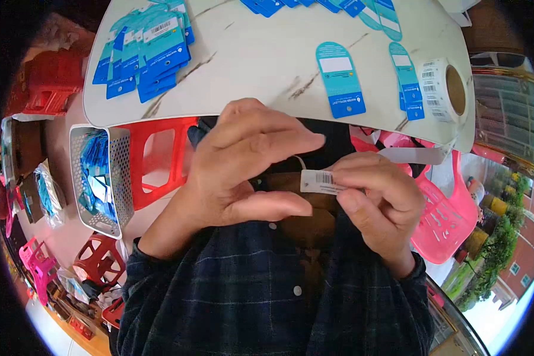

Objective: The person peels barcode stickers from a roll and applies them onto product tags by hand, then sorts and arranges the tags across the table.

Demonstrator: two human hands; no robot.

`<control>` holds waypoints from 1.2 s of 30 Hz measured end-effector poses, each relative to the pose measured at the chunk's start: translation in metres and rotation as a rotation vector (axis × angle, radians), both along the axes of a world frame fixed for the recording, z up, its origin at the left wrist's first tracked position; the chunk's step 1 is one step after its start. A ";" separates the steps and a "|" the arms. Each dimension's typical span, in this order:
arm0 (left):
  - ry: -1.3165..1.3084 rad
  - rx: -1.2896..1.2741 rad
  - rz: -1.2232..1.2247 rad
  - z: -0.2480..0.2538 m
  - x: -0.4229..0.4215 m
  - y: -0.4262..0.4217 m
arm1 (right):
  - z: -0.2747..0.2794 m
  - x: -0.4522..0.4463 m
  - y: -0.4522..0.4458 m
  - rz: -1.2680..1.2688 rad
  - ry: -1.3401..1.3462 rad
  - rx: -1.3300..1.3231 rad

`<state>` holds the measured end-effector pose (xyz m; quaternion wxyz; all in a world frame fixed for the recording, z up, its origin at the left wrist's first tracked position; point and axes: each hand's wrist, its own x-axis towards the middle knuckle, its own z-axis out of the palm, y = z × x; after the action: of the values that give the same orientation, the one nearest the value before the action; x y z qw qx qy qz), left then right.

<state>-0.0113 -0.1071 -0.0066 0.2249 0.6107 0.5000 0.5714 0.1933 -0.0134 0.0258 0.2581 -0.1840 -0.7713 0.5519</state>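
Label in front of the shirt, pinched between the right hand's thumb and fingers; the left hand is open and curved, near the label; 1 roll rests on the table, beside blue tags.

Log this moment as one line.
left hand: open, fingers and thumb apart | right hand: pinching barcode label | label roll: on table, right | tag pile: on table, left
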 end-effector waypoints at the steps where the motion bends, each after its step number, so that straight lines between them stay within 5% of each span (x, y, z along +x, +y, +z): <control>1: 0.002 0.004 0.002 0.000 0.000 0.000 | 0.001 -0.001 0.001 0.002 0.002 0.004; 6: 0.095 -0.096 -0.126 -0.002 0.003 0.003 | 0.003 -0.002 0.002 -0.011 -0.009 0.062; 18: 0.361 -0.081 -0.014 0.008 -0.008 0.019 | -0.008 0.005 0.031 -0.073 -0.119 0.046; 20: 0.393 -0.085 0.190 0.002 -0.010 0.026 | -0.027 -0.002 0.043 -0.261 -0.164 0.557; 25: 0.657 -0.153 0.363 0.001 -0.008 0.058 | -0.059 -0.023 0.065 -0.370 -0.195 0.823; 36: 0.794 -0.193 0.327 -0.004 -0.004 0.090 | -0.069 -0.027 0.066 -0.436 -0.130 0.742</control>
<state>-0.0152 -0.0172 -0.0110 -0.0221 0.6720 0.6889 0.2708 0.1665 0.0524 -0.0437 0.3682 -0.2718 -0.8752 0.1570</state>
